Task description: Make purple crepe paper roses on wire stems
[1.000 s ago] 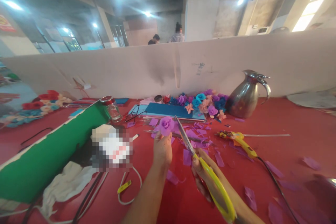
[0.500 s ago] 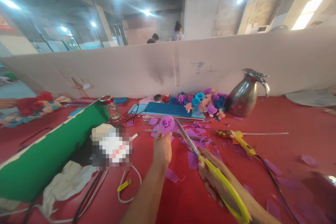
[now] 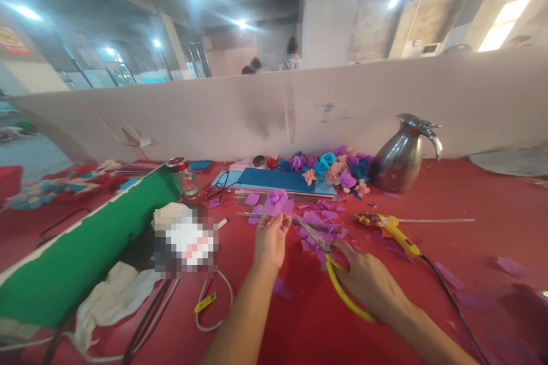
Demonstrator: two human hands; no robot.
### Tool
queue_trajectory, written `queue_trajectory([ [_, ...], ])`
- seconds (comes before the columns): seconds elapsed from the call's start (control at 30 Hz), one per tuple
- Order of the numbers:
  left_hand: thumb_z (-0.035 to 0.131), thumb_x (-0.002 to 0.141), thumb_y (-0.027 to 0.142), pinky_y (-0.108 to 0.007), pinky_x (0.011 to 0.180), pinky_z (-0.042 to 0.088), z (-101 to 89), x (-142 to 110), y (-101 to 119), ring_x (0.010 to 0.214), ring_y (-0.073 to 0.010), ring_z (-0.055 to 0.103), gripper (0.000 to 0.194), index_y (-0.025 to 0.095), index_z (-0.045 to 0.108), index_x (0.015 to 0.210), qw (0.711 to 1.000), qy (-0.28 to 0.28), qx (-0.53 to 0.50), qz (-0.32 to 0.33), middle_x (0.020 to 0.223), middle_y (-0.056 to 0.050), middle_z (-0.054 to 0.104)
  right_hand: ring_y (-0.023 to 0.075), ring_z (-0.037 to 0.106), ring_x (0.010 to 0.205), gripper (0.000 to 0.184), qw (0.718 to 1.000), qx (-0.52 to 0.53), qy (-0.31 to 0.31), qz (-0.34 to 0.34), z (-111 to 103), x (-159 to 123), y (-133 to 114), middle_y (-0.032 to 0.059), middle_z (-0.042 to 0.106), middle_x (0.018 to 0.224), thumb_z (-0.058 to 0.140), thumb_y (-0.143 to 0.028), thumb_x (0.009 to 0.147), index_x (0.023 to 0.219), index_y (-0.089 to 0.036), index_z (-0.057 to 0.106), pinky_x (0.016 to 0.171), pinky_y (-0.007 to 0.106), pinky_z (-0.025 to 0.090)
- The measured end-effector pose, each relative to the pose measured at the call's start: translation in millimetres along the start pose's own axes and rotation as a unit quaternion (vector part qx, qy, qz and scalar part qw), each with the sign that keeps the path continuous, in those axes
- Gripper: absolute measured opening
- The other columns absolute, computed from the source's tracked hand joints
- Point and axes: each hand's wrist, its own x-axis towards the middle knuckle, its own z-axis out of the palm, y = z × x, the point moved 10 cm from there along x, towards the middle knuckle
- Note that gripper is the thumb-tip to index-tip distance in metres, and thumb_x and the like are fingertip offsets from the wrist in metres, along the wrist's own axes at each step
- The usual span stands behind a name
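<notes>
My left hand (image 3: 269, 242) pinches a purple paper rose (image 3: 276, 202) by its base and holds it upright above the red table. My right hand (image 3: 369, 280) lies over the yellow-handled scissors (image 3: 329, 265), which rest low on the table, blades pointing up-left toward the rose. Purple paper scraps (image 3: 319, 222) are scattered between and beyond the hands.
A yellow glue gun (image 3: 391, 232) with a black cord lies right of the scissors. A steel jug (image 3: 402, 154), a pile of paper flowers (image 3: 334, 168) and a blue sheet (image 3: 274, 179) stand at the back. A green roll (image 3: 77, 245), white cloth and cables lie left. A white partition (image 3: 214, 114) runs behind.
My right hand has lowered the scissors from mid-air down onto the table. The left hand with the rose has barely moved.
</notes>
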Motion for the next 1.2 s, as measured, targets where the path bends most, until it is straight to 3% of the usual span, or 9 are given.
queue_trajectory([
  [0.27, 0.083, 0.055, 0.012, -0.023, 0.065, 0.048, 7.9, -5.8, -9.0, 0.057, -0.0058, 0.055, 0.022, 0.015, 0.062, 0.061, 0.997, -0.011, -0.037, -0.068, 0.063, 0.004, 0.063, 0.0292, 0.064, 0.091, 0.028, 0.979, -0.2, 0.02, -0.045, -6.5, -5.1, -15.6, 0.0144, 0.066, 0.103, 0.05, -0.023, 0.083, 0.106, -0.021, 0.066, 0.068, 0.034, 0.044],
  [0.33, 0.084, 0.053, 0.013, -0.024, 0.066, 0.048, 7.5, -5.4, -9.2, 0.058, -0.0066, 0.056, 0.022, 0.016, 0.063, 0.061, 0.998, -0.013, -0.023, -0.057, 0.062, 0.003, 0.063, 0.0296, 0.059, 0.1, 0.026, 0.987, -0.138, 0.041, -0.075, -17.4, -4.5, -31.8, 0.0139, 0.064, 0.107, 0.052, -0.018, 0.081, 0.1, -0.022, 0.069, 0.077, 0.037, 0.044],
  [0.43, 0.084, 0.052, 0.017, -0.026, 0.069, 0.048, 10.2, -5.7, -10.6, 0.06, -0.0089, 0.058, 0.022, 0.017, 0.064, 0.061, 0.999, -0.033, 0.011, -0.034, 0.06, 0.003, 0.063, 0.0239, 0.061, 0.092, 0.023, 0.979, 0.172, 0.009, -0.109, -21.9, 6.1, -59.1, 0.0092, 0.067, 0.099, 0.051, -0.027, 0.086, 0.101, -0.023, 0.068, 0.078, 0.035, 0.045],
  [0.53, 0.082, 0.057, 0.019, -0.029, 0.076, 0.047, 20.1, -7.6, -12.7, 0.068, -0.0118, 0.061, 0.018, 0.019, 0.066, 0.067, 0.995, -0.086, 0.047, -0.016, 0.069, 0.002, 0.068, 0.0187, 0.063, 0.078, 0.028, 0.844, 0.531, -0.062, -0.037, -5.1, 24.9, -72.4, 0.0052, 0.069, 0.086, 0.057, -0.046, 0.083, 0.094, -0.021, 0.065, 0.072, 0.03, 0.047],
  [0.6, 0.08, 0.058, 0.017, -0.03, 0.081, 0.046, 24.3, -8.4, -12.4, 0.075, -0.0139, 0.063, 0.018, 0.02, 0.069, 0.072, 0.992, -0.109, 0.068, -0.002, 0.076, 0.001, 0.071, 0.0165, 0.063, 0.077, 0.029, 0.747, 0.662, -0.066, 0.003, 4.7, 34.8, -76.6, 0.0034, 0.068, 0.08, 0.065, -0.048, 0.076, 0.083, -0.02, 0.064, 0.075, 0.028, 0.048],
  [0.7, 0.079, 0.057, 0.015, -0.03, 0.084, 0.045, 23.5, -8.4, -10.0, 0.079, -0.0159, 0.064, 0.022, 0.021, 0.072, 0.077, 0.989, -0.1, 0.102, 0.02, 0.078, 0.0, 0.073, 0.015, 0.062, 0.072, 0.027, 0.684, 0.729, -0.036, 0.015, 9.2, 42.2, -74.9, 0.0015, 0.068, 0.074, 0.073, -0.044, 0.069, 0.076, -0.019, 0.064, 0.076, 0.027, 0.048],
  [1.0, 0.08, 0.057, 0.019, -0.031, 0.081, 0.045, 23.6, -12.1, -16.3, 0.077, -0.0168, 0.064, 0.014, 0.019, 0.072, 0.069, 0.988, -0.091, 0.124, 0.019, 0.075, -0.001, 0.072, 0.0162, 0.062, 0.072, 0.015, 0.642, 0.766, -0.029, 0.014, 8.3, 40.3, -59.2, 0.0026, 0.068, 0.073, 0.068, -0.028, 0.065, 0.075, -0.018, 0.066, 0.075, 0.029, 0.047],
  [1.1, 0.082, 0.055, 0.02, -0.029, 0.077, 0.046, 15.5, -8.8, -21.4, 0.067, -0.013, 0.061, 0.017, 0.018, 0.07, 0.067, 0.993, -0.064, 0.096, -0.009, 0.066, 0.001, 0.068, 0.0117, 0.056, 0.061, 0.004, 0.657, 0.754, 0.029, 0.012, 2.8, 39.3, -48.4, -0.0013, 0.063, 0.064, 0.064, -0.021, 0.063, 0.065, -0.018, 0.063, 0.064, 0.023, 0.043],
  [1.2, 0.082, 0.054, 0.02, -0.027, 0.072, 0.046, 10.9, -8.2, -20.6, 0.063, -0.0114, 0.059, 0.019, 0.018, 0.067, 0.065, 0.994, -0.047, 0.096, -0.007, 0.062, 0.003, 0.065, 0.0104, 0.048, 0.053, 0.008, 0.7, 0.713, 0.028, 0.011, 6.3, 35.0, -53.3, -0.0026, 0.058, 0.056, 0.063, -0.026, 0.069, 0.066, -0.018, 0.064, 0.054, 0.022, 0.036],
])
